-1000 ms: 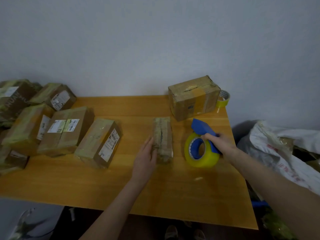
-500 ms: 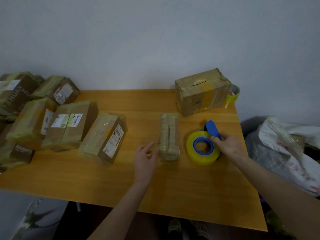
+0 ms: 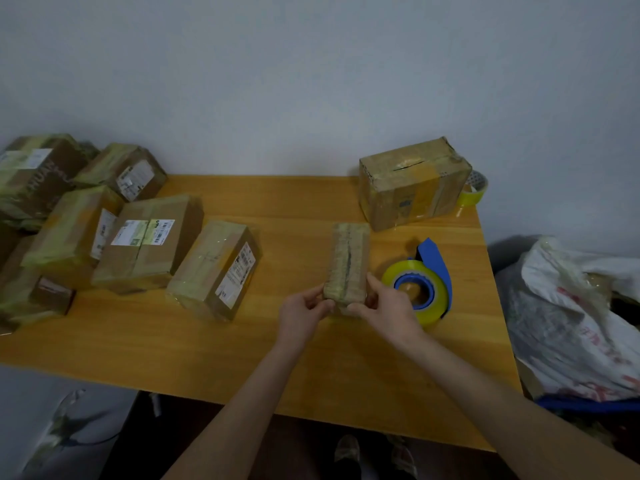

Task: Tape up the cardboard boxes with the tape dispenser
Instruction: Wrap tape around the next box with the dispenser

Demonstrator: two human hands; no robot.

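Wooden table (image 3: 207,348) | both hands grip small box (image 3: 348,258) (near end)

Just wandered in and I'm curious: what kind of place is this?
Likely a small parcel-packing spot in an ordinary room: taped, labelled cardboard boxes crowd a wooden table against a bare wall, and a blue tape dispenser lies ready.
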